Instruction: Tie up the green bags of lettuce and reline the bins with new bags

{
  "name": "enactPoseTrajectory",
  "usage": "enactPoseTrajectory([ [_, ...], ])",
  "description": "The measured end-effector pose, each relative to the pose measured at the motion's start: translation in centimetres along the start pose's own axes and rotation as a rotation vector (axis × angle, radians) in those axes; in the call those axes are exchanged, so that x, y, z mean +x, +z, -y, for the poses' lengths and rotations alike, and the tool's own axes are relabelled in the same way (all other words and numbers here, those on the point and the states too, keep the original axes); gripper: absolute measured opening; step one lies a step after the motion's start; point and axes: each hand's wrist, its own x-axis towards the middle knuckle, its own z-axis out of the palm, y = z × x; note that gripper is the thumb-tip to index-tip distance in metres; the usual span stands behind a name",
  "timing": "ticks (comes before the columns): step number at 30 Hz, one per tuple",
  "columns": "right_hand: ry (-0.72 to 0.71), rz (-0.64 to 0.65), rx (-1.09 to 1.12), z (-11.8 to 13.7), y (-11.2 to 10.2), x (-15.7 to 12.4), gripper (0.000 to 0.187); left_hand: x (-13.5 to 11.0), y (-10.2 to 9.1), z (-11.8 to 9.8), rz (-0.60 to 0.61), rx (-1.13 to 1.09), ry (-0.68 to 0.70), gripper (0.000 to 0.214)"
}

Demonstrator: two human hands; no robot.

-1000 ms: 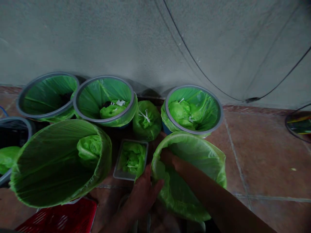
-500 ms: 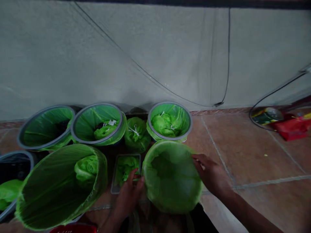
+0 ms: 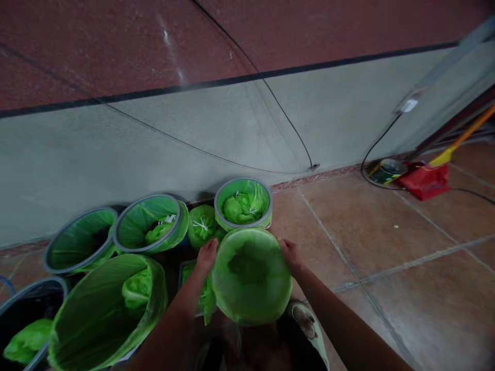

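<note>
Item 1, nearest: my two forearms, entering from the bottom edge and meeting at one bin.

Item 2: left hand [image 3: 207,253], on the left rim of the lined bin [image 3: 251,278]; fingers curled over the liner edge, gripping it.

Item 3: right hand [image 3: 289,252], on the right rim of the same bin; fingers closed on the liner edge.

Item 4: lined bin, round, green plastic liner folded over its rim, standing on the floor [image 3: 386,242] directly before me, between both hands. Contents: only dark green folds visible at the bottom.

Item 5: large bin [image 3: 104,309], at lower left, tilted toward me, green liner, one knotted green bag inside.

Item 6: tray [image 3: 184,270], small, rectangular, just left of the lined bin, partly behind my left arm; holds green bags.

Item 7: dark bin [image 3: 27,319], far left edge, a green bag inside.

Item 8: tied bag [image 3: 201,228], green, white tie, on the floor between two grey-rimmed bins.

Item 9: row against the wall [image 3: 154,154]: three grey-rimmed bins, all green-lined. Left one [image 3: 79,246] looks dark inside; middle one [image 3: 149,222] and right one [image 3: 243,202] hold knotted bags. The right one sits just behind the lined bin.

Item 10: black cable [image 3: 294,141] running down the wall to the floor.

Item 11, farthest: red dustpan [image 3: 423,180] with yellow handle, well apart at upper right.
</note>
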Motion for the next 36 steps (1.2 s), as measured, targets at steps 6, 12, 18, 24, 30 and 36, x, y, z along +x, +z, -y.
enactPoseTrajectory([
  [6, -0.260, 0.056, -0.229, -0.6, -0.3, -0.5, 0.040, -1.1, 1.5, 1.6, 0.001, 0.164, 0.110, 0.036],
  [12, -0.368, 0.087, -0.434, -1.2, 0.1, -0.3, 0.040, -2.0, 0.2, 3.3, -0.050, 0.373, 0.372, 0.037],
  [18, -0.252, 0.181, -0.445, -2.2, -0.8, 0.2, 0.048, -1.8, -1.8, 4.8, 0.034, 0.270, 0.392, 0.050],
  [24, -0.226, 0.125, -0.246, 1.1, -2.1, 2.6, 0.051, 1.6, -2.8, 0.9, 0.072, 0.273, 0.232, 0.050],
  [30, -0.161, 0.191, -0.396, 5.1, 1.1, 5.6, 0.036, 4.6, 2.0, -4.2, 0.194, 0.492, 0.094, 0.046],
  [36, -0.254, 0.213, -0.501, 3.8, 4.1, 4.7, 0.033, 3.4, 4.1, -3.9, 0.204, 0.492, 0.217, 0.044],
])
